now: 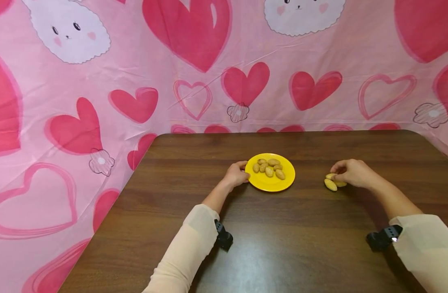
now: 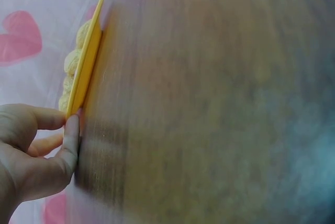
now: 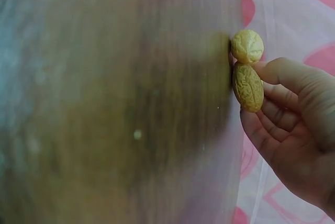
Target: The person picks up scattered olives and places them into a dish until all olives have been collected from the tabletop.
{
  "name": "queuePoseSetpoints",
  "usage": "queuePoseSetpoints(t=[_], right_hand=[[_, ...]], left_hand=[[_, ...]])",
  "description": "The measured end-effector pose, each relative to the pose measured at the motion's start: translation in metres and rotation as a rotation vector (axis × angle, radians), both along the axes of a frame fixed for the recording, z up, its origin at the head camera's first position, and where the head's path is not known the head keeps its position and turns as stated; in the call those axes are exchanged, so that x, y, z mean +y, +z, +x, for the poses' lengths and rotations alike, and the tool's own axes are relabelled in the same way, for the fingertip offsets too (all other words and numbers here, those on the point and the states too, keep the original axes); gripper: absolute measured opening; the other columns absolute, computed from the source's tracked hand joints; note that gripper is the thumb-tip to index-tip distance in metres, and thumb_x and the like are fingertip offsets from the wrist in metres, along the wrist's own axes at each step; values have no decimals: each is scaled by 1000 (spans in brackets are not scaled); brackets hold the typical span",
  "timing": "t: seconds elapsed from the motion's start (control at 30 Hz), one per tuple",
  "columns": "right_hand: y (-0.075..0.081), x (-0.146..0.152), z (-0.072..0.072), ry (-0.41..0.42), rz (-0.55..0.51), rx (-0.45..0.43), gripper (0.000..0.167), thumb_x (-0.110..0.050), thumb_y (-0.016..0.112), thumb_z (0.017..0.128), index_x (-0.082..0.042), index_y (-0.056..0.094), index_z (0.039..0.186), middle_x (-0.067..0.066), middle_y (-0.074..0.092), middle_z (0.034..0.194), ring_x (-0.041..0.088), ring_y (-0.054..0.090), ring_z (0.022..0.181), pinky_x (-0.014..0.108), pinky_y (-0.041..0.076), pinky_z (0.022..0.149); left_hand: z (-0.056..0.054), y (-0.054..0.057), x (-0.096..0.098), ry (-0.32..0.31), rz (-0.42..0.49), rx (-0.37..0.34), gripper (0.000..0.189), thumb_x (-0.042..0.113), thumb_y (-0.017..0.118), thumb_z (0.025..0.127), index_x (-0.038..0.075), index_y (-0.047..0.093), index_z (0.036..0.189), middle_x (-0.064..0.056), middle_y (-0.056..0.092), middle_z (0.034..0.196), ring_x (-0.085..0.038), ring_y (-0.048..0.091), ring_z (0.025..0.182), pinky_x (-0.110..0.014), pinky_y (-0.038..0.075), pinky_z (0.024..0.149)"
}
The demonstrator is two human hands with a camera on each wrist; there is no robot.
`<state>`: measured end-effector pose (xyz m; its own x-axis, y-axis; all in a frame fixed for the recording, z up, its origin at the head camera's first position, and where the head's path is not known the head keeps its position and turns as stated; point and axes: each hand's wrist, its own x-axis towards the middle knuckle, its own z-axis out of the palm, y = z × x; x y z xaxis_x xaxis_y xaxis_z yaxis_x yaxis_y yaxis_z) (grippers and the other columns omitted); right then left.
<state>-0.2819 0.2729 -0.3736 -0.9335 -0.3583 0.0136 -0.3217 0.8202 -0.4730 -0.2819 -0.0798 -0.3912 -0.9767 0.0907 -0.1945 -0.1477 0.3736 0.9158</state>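
Note:
A yellow plate bears several wrinkled, oval tan nuts on the brown table. My left hand pinches its left rim; in the left wrist view the thumb lies under the edge and a finger meets it from the other side. To the right of the plate, my right hand reaches down to a small group of the same nuts. Thumb and forefinger pinch the rear nut there. Two others, a front nut and a wrinkled nut, lie against the fingers.
The brown wooden table stretches toward me and ends at the back against a pink cloth printed with hearts. Dark wrist cameras sit on both forearms, one left camera and one right camera, low over the tabletop.

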Motion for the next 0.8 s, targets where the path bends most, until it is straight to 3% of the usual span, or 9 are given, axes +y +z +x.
queuePoseSetpoints(t=[0.33, 0.8], right_hand=[[0, -1, 1, 3, -5, 27, 13, -12, 71, 76, -2, 65, 81, -1, 60, 73, 14, 49, 66, 27, 40, 55], [3, -7, 1, -41, -31, 56, 16, -15, 71, 77, -2, 63, 84, 0, 59, 75, 16, 51, 68, 27, 43, 55]], left_hand=[[0, 1, -1, -8, 2, 5, 54, -7, 57, 84, 1, 43, 136, -15, 53, 110, -21, 56, 88, -29, 54, 72], [1, 1, 0, -5, -10, 0, 54, -7, 57, 84, 2, 44, 136, -14, 53, 110, -21, 56, 91, -29, 54, 73]])
